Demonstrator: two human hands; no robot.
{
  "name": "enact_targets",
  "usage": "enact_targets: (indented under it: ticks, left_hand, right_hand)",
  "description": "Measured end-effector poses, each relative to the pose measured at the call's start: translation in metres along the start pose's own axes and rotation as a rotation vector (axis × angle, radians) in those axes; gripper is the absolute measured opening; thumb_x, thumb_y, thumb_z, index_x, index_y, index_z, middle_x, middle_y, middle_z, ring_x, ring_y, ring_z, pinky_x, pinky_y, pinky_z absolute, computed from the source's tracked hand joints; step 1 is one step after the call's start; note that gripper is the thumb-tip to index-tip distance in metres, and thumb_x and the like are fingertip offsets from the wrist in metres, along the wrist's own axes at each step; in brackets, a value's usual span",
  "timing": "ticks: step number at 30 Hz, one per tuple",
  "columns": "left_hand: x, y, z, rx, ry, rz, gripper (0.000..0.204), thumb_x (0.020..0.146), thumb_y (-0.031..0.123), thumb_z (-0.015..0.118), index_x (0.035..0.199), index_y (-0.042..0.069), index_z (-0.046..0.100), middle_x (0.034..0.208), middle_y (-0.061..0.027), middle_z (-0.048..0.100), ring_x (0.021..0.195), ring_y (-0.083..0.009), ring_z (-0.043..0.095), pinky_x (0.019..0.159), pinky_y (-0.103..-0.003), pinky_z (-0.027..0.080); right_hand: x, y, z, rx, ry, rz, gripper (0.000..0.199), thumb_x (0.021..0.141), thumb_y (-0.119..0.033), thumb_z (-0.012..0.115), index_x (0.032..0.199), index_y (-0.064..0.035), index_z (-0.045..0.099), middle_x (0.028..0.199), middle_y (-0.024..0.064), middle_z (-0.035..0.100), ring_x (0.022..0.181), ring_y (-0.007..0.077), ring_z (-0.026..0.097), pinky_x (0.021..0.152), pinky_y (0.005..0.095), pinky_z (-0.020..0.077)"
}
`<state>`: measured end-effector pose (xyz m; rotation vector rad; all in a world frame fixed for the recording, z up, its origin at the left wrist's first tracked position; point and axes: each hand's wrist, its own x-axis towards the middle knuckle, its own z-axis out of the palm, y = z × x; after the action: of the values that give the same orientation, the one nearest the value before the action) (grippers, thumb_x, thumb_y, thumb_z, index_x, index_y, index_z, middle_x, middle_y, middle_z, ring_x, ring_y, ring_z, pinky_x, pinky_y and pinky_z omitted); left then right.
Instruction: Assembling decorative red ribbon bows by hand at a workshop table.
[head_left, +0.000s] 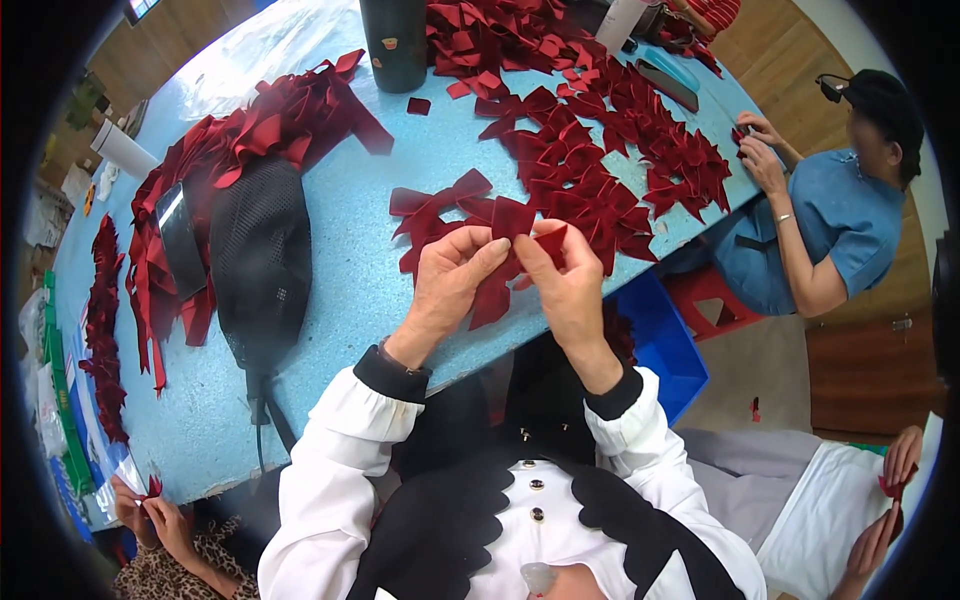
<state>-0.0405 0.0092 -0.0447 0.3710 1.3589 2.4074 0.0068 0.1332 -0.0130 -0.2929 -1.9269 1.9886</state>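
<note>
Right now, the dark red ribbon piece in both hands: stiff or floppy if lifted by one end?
Probably floppy: the ribbon piece droops below the left hand and right hand. Likely very light, since fingertips alone pinch it. Unlikely to roll; the finished bows lie flat on the blue table.

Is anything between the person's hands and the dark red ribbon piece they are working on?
Nothing visible. The left hand and right hand both pinch the red ribbon piece directly, at the near edge of the blue table. Finished red bows lie beyond it.
</note>
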Motion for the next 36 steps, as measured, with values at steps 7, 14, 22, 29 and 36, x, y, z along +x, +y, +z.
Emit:
enact_targets:
  ticks: [7,14,22,29,36]
  left_hand:
    - [-0.001,0.001,-0.001,0.05,-0.007,0.0,0.015,0.087,0.012,0.06,0.094,-0.001,0.062,0.082,0.0005,0.062,0.071,-0.0028,0.053,0.062,-0.016,0.042]
    - [0.001,-0.001,-0.006,0.111,-0.013,0.009,0.016,0.089,0.015,0.058,0.09,0.0,0.062,0.078,0.0029,0.059,0.067,-0.001,0.048,0.059,-0.015,0.039]
    - [0.003,-0.005,-0.006,0.103,0.104,0.054,0.019,0.091,0.018,0.054,0.089,0.0,0.06,0.074,0.0055,0.055,0.065,-0.0004,0.044,0.056,-0.016,0.036]
    - [-0.001,-0.006,-0.003,0.016,0.126,0.019,0.019,0.092,0.017,0.052,0.092,0.0,0.061,0.079,0.0067,0.054,0.071,-0.0003,0.044,0.062,-0.016,0.036]
    - [0.0,-0.008,-0.008,0.09,0.037,0.06,0.021,0.094,0.018,0.049,0.098,0.0,0.06,0.084,0.0057,0.056,0.075,-0.0004,0.045,0.065,-0.016,0.037]
  right_hand:
    - [0.012,0.016,0.003,-0.084,0.002,-0.134,0.019,0.084,-0.02,0.065,0.081,-0.0018,0.062,0.059,-0.0039,0.053,0.05,0.002,0.044,0.043,0.0176,0.034]
    - [0.019,0.004,-0.001,0.007,0.035,-0.1,0.017,0.085,-0.018,0.063,0.09,-0.0014,0.061,0.066,-0.0007,0.056,0.05,0.0027,0.045,0.044,0.0181,0.0355]
    - [-0.011,0.01,-0.008,0.14,-0.011,0.104,0.018,0.086,-0.015,0.062,0.096,-0.0002,0.058,0.079,0.0007,0.058,0.063,0.0041,0.052,0.057,0.0189,0.0414]
    - [-0.013,0.01,-0.005,-0.001,-0.159,0.143,0.018,0.084,-0.016,0.065,0.092,-0.0007,0.058,0.079,-0.001,0.058,0.069,0.0032,0.051,0.063,0.0165,0.0397]
    - [-0.013,0.0,0.005,0.207,-0.102,0.164,0.015,0.081,-0.014,0.068,0.085,-0.0011,0.061,0.075,-0.0017,0.059,0.066,0.0028,0.049,0.061,0.0164,0.0385]
